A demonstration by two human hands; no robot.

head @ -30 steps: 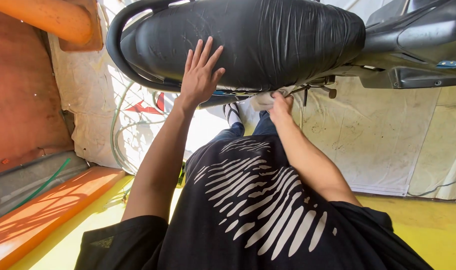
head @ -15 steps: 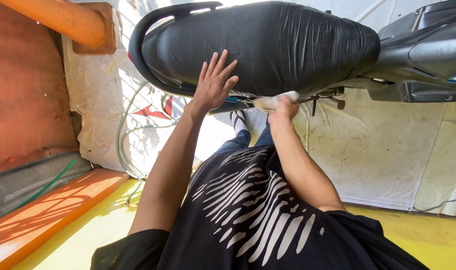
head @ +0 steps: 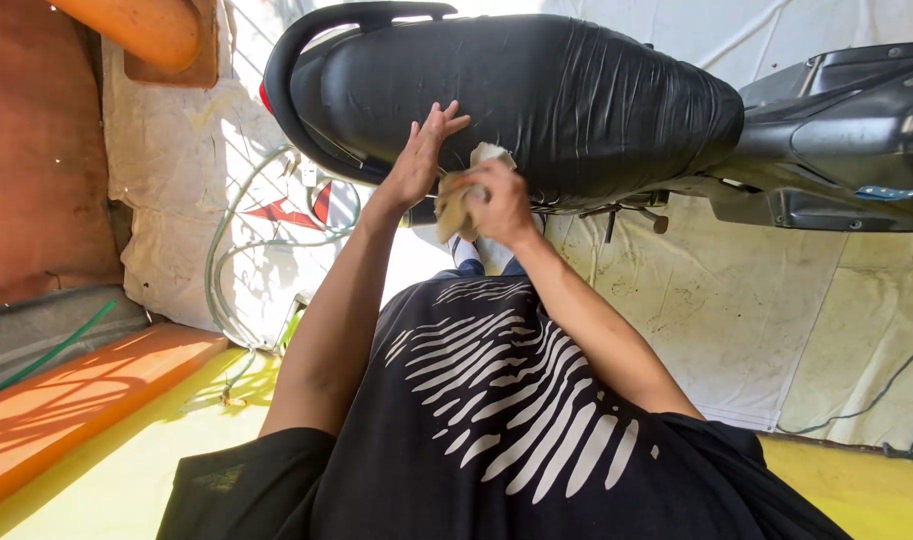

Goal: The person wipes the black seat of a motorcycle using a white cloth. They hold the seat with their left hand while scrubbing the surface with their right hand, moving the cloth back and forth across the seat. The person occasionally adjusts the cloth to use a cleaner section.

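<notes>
- Your left hand [head: 416, 165] lies flat and unclenched, fingers spread toward twelve o'clock on the black motorcycle seat [head: 536, 95], seemingly to brace it.
- Your right hand [head: 496, 200] clenches a pale cloth [head: 463, 195], pressed against the seat's near edge at your left hand's three o'clock.

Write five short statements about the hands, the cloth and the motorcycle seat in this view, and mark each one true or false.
1. The left hand lies flat with fingers spread on the black motorcycle seat. True.
2. The right hand holds a red sponge. False: it has a pale cloth in its grip.
3. The cloth is at the seat's lower edge. True.
4. The seat cover is smooth and white. False: it is black and wrinkled.
5. A clear hose lies looped on the pale sheet under the motorcycle. True.
</notes>
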